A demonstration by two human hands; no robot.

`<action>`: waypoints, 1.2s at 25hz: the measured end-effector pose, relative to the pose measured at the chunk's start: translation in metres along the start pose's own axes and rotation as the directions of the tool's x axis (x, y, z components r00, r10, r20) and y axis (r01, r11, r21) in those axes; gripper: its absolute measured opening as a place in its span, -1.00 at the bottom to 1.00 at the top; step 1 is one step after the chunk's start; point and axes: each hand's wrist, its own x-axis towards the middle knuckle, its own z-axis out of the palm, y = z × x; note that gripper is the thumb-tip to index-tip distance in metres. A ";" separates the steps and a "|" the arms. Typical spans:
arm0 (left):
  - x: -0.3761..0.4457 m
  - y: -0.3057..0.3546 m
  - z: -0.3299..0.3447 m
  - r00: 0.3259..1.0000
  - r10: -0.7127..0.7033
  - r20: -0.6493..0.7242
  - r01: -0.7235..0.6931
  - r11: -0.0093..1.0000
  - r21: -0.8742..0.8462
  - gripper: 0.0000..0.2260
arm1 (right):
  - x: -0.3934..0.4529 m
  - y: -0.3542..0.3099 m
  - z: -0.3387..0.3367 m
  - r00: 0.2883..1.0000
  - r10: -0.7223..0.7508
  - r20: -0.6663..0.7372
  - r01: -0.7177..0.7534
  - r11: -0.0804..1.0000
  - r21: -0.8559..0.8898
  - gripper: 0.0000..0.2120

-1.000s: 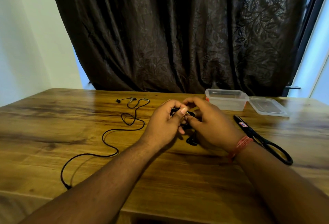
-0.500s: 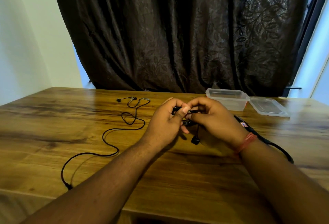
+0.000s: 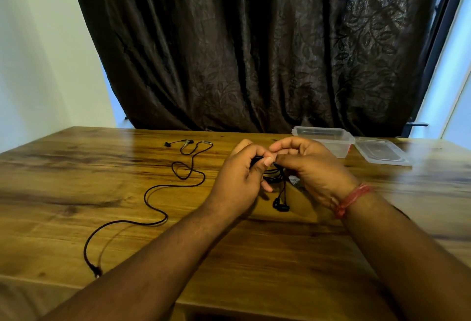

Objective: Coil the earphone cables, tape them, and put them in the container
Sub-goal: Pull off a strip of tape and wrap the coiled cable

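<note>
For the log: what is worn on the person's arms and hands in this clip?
Both forearms are bare, with no sleeves in view and no gloves. The right hand has a band of red thread wound several times around its wrist. The left hand and its wrist carry nothing visible: no watch, ring or band.

Coiled black earphones [image 3: 276,180], loose earphone cable [image 3: 153,208]

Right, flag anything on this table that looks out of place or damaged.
Nothing looks damaged or spilled. The second earphone cable sprawls uncoiled across the table, awaiting its turn. The container sits open, its lid flat beside it. Both hands hold the coiled earphones.
</note>
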 end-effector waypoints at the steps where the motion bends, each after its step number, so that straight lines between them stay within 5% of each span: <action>1: 0.000 0.001 0.001 1.000 -0.014 -0.009 0.014 1.000 0.009 -0.90 | 0.000 0.000 0.001 0.999 -0.031 -0.022 0.031 0.999 -0.015 -0.85; 7: 0.001 -0.002 0.001 0.993 -0.116 -0.003 0.116 0.993 0.004 -0.88 | -0.005 0.000 0.010 0.982 -0.186 -0.043 0.182 0.980 -0.075 -0.84; 18: 0.001 -0.003 0.004 0.985 -0.169 -0.021 0.170 0.980 0.103 -0.89 | -0.006 0.002 0.015 0.961 -0.233 -0.149 0.209 0.965 -0.156 -0.78; 30: 0.000 0.007 0.006 0.955 -0.284 -0.089 0.287 0.958 0.023 -0.91 | -0.004 0.007 0.015 0.939 -0.316 -0.138 0.279 0.931 -0.234 -0.74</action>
